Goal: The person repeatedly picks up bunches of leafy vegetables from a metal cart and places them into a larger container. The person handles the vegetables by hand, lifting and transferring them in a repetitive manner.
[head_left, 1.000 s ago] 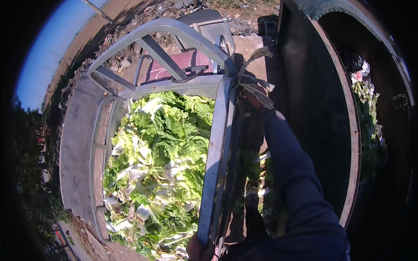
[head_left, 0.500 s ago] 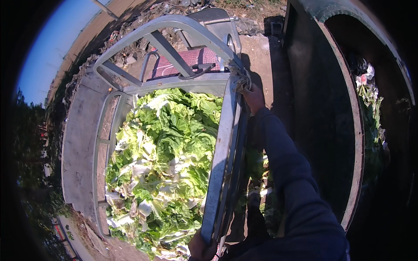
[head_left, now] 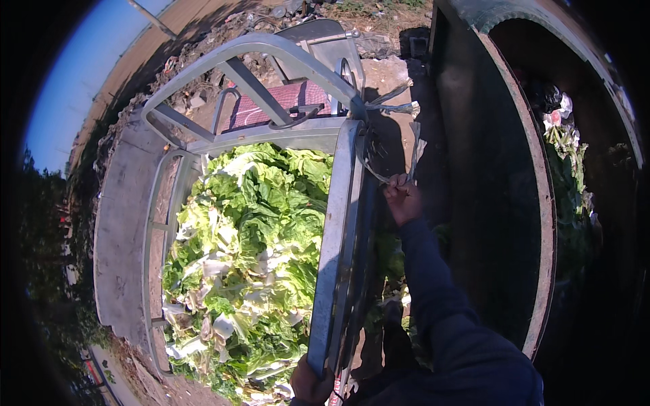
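A metal cart bed with a silver side panel (head_left: 333, 237) holds a heap of cabbage leaves (head_left: 264, 223), green and pale, some of them browned. My left hand (head_left: 313, 382) is closed around the near end of the panel's top edge. Beside the panel's far end, my right hand (head_left: 404, 200) pinches the end of a thin cord that loops down from the corner post. Frayed strips of cloth or cord (head_left: 415, 145) fly loose from that same corner, spread out to the right.
Beyond the front rail (head_left: 250, 47) lies a red-patterned seat (head_left: 277, 105). Close on the right stands a dark-walled container (head_left: 497, 169) with a rusty rim, holding leaves and bags. Loose leaves lie on the shaded ground between. Rubble (head_left: 203, 61) lines the far side.
My right hand has pulled back toward me from the corner knot, drawing the cord out. The bunched strips there have come loose and spread. My left hand keeps its hold on the panel.
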